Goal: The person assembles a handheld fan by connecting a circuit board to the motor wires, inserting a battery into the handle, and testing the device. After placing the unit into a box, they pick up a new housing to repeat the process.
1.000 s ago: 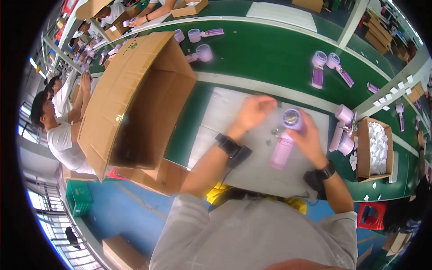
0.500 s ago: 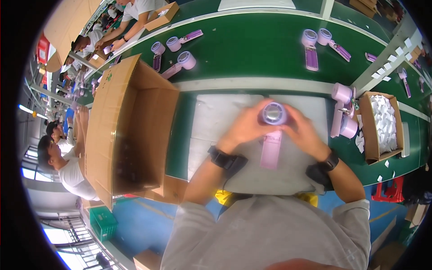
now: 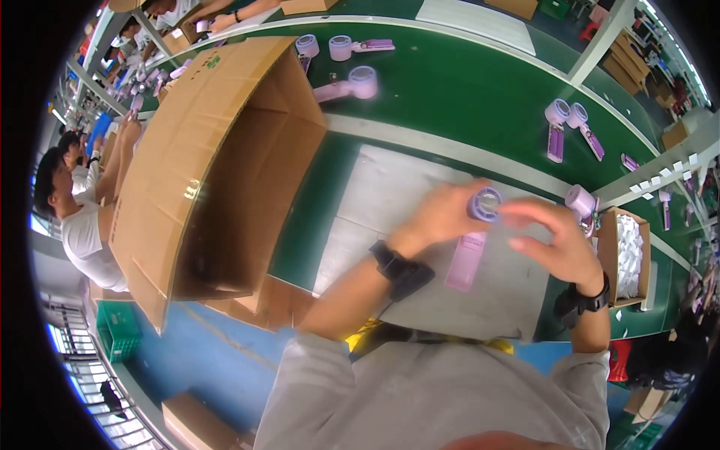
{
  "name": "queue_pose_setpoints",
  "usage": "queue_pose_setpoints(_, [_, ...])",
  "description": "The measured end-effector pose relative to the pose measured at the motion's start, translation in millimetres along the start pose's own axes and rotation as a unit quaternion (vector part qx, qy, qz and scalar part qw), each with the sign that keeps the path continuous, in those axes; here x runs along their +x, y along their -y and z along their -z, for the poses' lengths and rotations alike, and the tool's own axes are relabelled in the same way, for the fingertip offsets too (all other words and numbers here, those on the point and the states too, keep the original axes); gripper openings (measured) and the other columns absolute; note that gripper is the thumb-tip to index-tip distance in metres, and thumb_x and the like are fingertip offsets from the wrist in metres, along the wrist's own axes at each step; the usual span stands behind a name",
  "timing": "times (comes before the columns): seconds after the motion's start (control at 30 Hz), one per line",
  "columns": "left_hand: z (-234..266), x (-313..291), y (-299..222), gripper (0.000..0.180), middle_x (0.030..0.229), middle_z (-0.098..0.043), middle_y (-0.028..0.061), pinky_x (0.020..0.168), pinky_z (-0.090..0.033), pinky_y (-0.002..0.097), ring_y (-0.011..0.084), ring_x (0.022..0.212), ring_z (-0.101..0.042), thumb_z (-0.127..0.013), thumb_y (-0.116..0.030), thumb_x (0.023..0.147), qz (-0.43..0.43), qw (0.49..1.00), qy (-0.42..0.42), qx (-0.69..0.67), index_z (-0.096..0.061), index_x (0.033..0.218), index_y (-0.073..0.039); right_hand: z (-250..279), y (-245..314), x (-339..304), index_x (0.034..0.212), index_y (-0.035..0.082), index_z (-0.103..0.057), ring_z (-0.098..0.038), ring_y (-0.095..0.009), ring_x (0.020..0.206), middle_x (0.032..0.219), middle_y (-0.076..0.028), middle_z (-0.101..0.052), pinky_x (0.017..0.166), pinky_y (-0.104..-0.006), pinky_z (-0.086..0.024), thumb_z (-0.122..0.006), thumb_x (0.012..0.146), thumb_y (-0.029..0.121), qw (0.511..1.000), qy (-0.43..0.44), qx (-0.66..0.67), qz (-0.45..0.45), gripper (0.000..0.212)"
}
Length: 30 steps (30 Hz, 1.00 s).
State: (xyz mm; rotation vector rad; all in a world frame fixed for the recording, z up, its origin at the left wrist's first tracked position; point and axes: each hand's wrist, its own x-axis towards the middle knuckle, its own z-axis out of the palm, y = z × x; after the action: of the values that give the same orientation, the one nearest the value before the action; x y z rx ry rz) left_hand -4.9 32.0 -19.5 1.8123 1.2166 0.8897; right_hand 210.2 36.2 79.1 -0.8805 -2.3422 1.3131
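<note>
- The left hand [image 3: 442,217] and right hand [image 3: 555,244] meet over the grey worktop [image 3: 390,187], both at the round head of a lilac fan [image 3: 474,240].
- Left fingers are curled closed about the head's left side; right fingers [image 3: 525,214] are loosely bent, tips on its right rim, not clamped.
- The fan looks like light, stiff, smooth plastic, likely slippery; the head's rim or the flat handle below the fingers seem the surest holds.
- Its long axis runs near-vertical in view, head up between the fingers, handle hanging toward the wrists.
</note>
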Motion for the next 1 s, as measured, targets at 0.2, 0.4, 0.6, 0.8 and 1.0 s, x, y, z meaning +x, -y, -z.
queue_pose_setpoints(0.2, [-9, 10, 9, 0.061, 0.090, -0.071, 0.0130, 0.076, -0.055, 0.0408, 0.0326, 0.085, -0.069, -0.079, -0.023, 0.067, 0.006, 0.999, 0.026, 0.020, -0.058, 0.123, -0.012, 7, 21, 95, 0.130, 0.004, -0.055, -0.061, -0.013, 0.100, 0.121, -0.006, -0.061, 0.088, -0.0297, -0.050, -0.066, 0.089, 0.012, 0.993, 0.096, 0.047, -0.048, 0.043])
queue_pose_setpoints(0.4, [2, 15, 2, 0.059, 0.085, -0.070, 0.0124, 0.075, -0.053, 0.0456, 0.0351, 0.083, -0.067, -0.077, -0.025, 0.065, 0.054, 0.992, -0.054, 0.105, -0.061, 0.121, -0.018, 42, -30, 187, 0.135, 0.004, -0.050, -0.061, -0.014, 0.099, 0.129, -0.008, -0.056, 0.084, -0.0282, -0.050, -0.068, 0.090, 0.021, 0.987, 0.099, -0.004, -0.124, 0.052])
queue_pose_setpoints(0.6, [-2, 27, 5, 0.056, 0.086, -0.070, 0.0138, 0.075, -0.053, 0.0462, 0.0361, 0.084, -0.067, -0.076, -0.023, 0.066, 0.030, 0.994, -0.078, 0.072, -0.061, 0.119, -0.019, 54, -80, 268, 0.147, 0.006, -0.036, -0.060, -0.017, 0.101, 0.142, -0.013, -0.046, 0.084, -0.0288, -0.050, -0.073, 0.085, 0.024, 0.989, 0.061, -0.117, -0.070, 0.074])
queue_pose_setpoints(0.8, [-4, 20, 14, 0.053, 0.087, -0.070, 0.0159, 0.076, -0.053, 0.0453, 0.0373, 0.085, -0.067, -0.074, -0.021, 0.067, 0.018, 0.998, -0.055, -0.026, -0.061, 0.118, -0.017, 5, -94, 328, 0.146, 0.005, -0.033, -0.060, -0.026, 0.104, 0.136, -0.020, -0.050, 0.087, -0.0335, -0.051, -0.082, 0.073, 0.021, 0.985, 0.088, -0.147, 0.028, 0.088])
queue_pose_setpoints(1.0, [-9, 25, 13, 0.050, 0.087, -0.070, 0.0162, 0.076, -0.054, 0.0447, 0.0370, 0.084, -0.068, -0.074, -0.020, 0.067, 0.019, 0.998, -0.037, -0.037, -0.062, 0.115, -0.014, 14, -102, 311, 0.132, 0.002, -0.043, -0.065, -0.026, 0.093, 0.114, -0.016, -0.063, 0.078, -0.0325, -0.053, -0.079, 0.075, 0.018, 0.961, 0.001, -0.268, -0.069, 0.069])
